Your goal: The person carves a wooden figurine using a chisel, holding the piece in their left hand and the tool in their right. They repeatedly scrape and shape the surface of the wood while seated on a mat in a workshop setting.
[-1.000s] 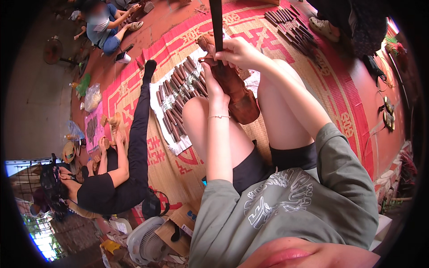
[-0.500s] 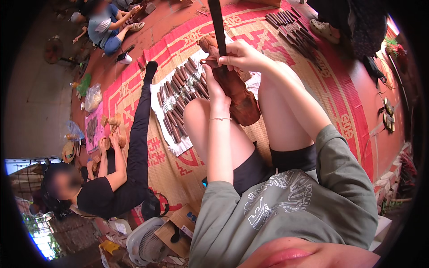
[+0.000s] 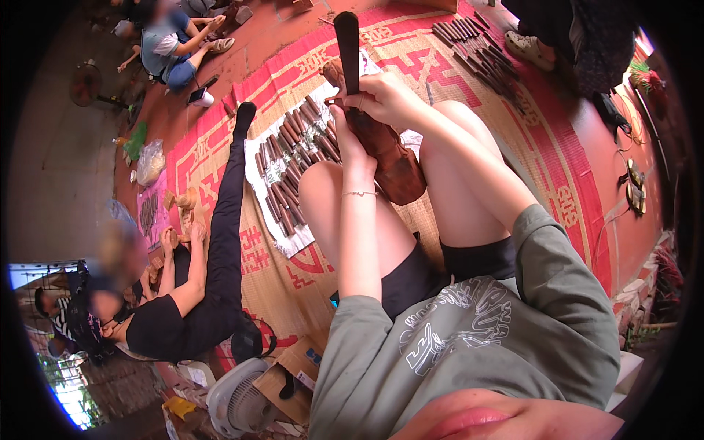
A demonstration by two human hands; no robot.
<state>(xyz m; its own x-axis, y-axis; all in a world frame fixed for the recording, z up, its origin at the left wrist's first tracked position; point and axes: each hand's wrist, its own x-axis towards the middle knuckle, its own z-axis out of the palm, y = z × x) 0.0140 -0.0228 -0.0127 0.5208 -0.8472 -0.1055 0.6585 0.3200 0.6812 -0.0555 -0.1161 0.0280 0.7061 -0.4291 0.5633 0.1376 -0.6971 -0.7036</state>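
A reddish-brown carved wooden figure (image 3: 400,172) leans at a slant between my knees, its top end pointing away from me. My left hand (image 3: 352,143) grips it along its left side, below the carved top. In the fingers of my right hand (image 3: 385,99) is a long dark-handled carving tool (image 3: 348,51), held upright against the upper part of the figure. My right hand hides the tool's working end. Just left of my knees, several wooden-handled carving tools (image 3: 290,154) lie in rows on a white cloth (image 3: 297,240).
A red and tan patterned mat (image 3: 253,249) covers the floor. More dark-handled tools (image 3: 477,48) lie at the far right. On the left a person in black (image 3: 176,315) holds a pale wooden piece. A fan (image 3: 242,400) and cardboard box (image 3: 293,378) stand near left; sandals (image 3: 635,187) lie right.
The tool has tilted and dropped a little, so its handle end now shows. My right hand has shifted slightly left. At the left, the person in black has moved their head.
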